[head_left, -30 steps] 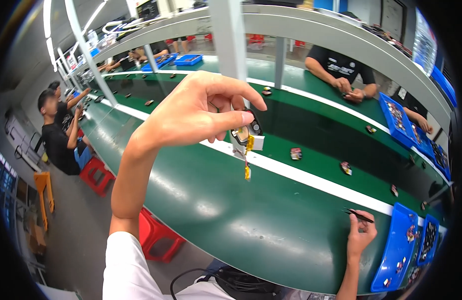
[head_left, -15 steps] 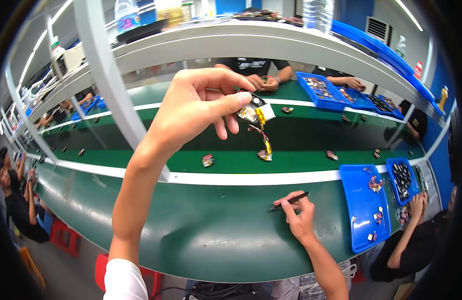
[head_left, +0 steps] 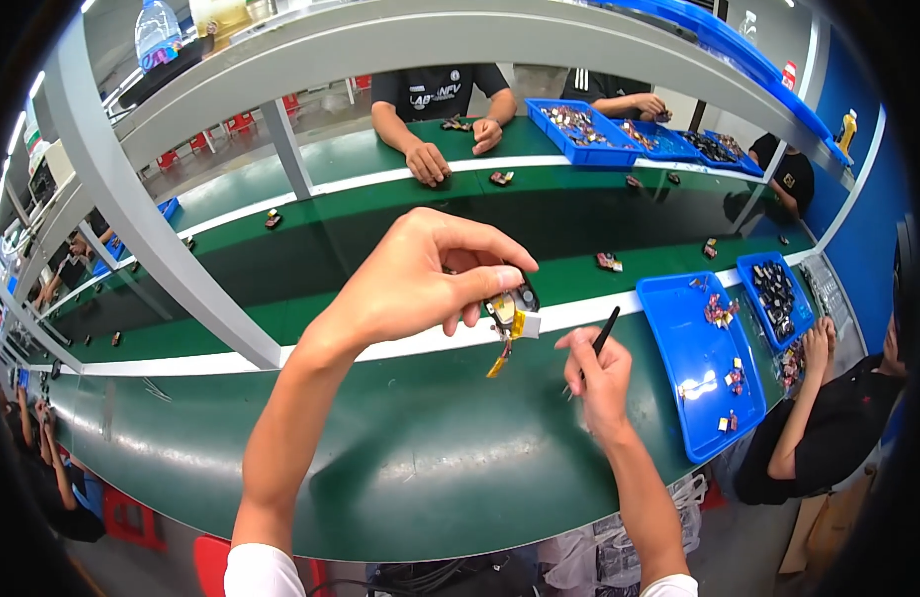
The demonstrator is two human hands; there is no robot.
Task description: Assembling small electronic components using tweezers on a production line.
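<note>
My left hand [head_left: 410,284] is raised over the near edge of the conveyor line. Thumb and fingers pinch a small black electronic assembly [head_left: 515,308] with a pale square piece and yellow tape; a short taped wire lead [head_left: 499,366] dangles below. Over the green bench [head_left: 410,458], to the right of and a little lower than this assembly, my right hand [head_left: 597,376] grips black tweezers [head_left: 607,331]. Their tips point down toward the bench, apart from the assembly.
At right stand a large blue tray [head_left: 691,398] with small wired parts and a smaller blue tray [head_left: 775,298] of black pieces. Several small assemblies lie along the green belt [head_left: 420,219]. A metal post [head_left: 152,179] rises at left. Co-workers' hands [head_left: 427,164] are across the belt.
My left hand has come down and nearer the bench with the assembly. My right hand has risen closer to it, tweezers now more upright. The view has shifted too.
</note>
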